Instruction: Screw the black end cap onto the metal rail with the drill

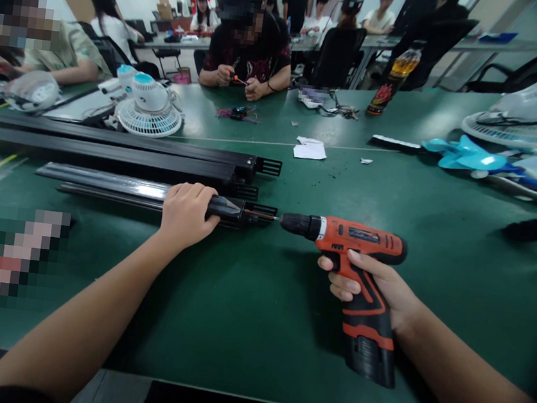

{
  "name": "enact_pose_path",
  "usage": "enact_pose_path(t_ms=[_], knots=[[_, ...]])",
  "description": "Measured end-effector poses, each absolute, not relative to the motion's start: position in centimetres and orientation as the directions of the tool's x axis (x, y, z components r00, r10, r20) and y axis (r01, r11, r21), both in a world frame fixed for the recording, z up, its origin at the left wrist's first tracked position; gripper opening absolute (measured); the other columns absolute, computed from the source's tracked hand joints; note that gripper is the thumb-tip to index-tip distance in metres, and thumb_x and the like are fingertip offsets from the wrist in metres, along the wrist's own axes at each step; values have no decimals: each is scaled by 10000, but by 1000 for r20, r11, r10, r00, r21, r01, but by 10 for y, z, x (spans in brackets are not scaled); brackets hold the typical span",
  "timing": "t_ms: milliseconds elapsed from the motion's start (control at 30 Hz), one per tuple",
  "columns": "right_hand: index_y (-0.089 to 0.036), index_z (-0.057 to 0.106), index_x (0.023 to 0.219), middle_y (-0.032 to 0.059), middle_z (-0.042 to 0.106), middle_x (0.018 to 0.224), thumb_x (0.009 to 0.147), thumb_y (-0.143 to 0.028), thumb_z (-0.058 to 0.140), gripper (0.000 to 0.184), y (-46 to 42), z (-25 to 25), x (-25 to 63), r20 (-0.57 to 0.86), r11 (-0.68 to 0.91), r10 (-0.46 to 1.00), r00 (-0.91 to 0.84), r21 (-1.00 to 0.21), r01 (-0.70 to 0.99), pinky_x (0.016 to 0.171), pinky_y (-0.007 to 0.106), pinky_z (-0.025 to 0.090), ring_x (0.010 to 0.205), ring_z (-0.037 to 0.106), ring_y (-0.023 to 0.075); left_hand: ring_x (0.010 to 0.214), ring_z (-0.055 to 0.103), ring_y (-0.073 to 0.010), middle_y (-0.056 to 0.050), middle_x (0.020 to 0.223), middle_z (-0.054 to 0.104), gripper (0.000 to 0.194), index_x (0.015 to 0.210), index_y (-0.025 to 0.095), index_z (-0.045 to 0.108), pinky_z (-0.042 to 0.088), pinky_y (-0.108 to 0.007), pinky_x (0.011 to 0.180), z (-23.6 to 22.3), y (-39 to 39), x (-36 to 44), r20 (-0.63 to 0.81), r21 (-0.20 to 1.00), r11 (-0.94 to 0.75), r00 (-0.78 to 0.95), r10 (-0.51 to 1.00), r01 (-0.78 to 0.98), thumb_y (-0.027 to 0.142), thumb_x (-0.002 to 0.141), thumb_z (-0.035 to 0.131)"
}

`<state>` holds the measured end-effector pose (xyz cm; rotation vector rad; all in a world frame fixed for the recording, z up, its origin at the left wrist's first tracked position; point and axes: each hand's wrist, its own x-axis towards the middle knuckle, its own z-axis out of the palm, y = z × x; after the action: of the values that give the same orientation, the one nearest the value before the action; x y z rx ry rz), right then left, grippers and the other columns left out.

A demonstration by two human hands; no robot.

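Note:
My right hand (375, 285) is wrapped round the grip of an orange and black cordless drill (356, 237), one finger near its trigger. The drill points left, and its thin bit reaches the right end of a long black bar (106, 181) with a shiny face. Whether the bit sits on a screw there is too small to tell. My left hand (187, 215) clasps that bar from above, close to its right end. Behind it lie more long black bars (109, 154) with slotted metal tabs (268, 166) at their right ends.
Fan parts (150, 113) stand at the back left. A white paper scrap (310, 149) lies mid-table. Further right are a drink bottle (393, 80), blue fan blades (470, 155), a fan head (514, 129) and a dark object (530, 230). A person (249, 50) sits opposite holding a screwdriver.

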<state>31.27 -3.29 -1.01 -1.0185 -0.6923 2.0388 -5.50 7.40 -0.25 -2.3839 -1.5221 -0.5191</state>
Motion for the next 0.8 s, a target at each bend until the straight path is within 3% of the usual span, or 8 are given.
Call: enact_pose_path(t_ms=[300, 500, 800], knots=[[-169, 726, 926, -55, 452, 568, 851, -460, 861, 330, -34, -10, 310, -432, -566, 815, -385, -734, -375, 508, 267, 427, 534, 386, 121, 1066, 712, -371, -129, 1093, 782, 280, 1142, 212, 737, 519, -540, 1006, -2, 74, -55, 443, -29, -413, 382, 811, 910, 312, 889, 671], [-188, 708, 968, -3, 601, 761, 839, -399, 871, 297, -35, -8, 308, -402, -519, 850, -341, -753, -405, 508, 254, 455, 526, 350, 81, 1065, 712, -376, -139, 1090, 779, 283, 1138, 193, 742, 520, -553, 1021, -2, 74, -54, 440, -13, -420, 382, 812, 907, 299, 887, 670], [-165, 731, 891, -33, 535, 663, 830, -452, 888, 333, -35, -6, 308, -390, -526, 839, -380, -761, -380, 526, 253, 475, 539, 350, 96, 1047, 719, -379, -148, 1083, 778, 288, 1143, 182, 753, 533, -578, 1004, -5, 74, -55, 460, -12, -434, 390, 797, 901, 282, 889, 662]])
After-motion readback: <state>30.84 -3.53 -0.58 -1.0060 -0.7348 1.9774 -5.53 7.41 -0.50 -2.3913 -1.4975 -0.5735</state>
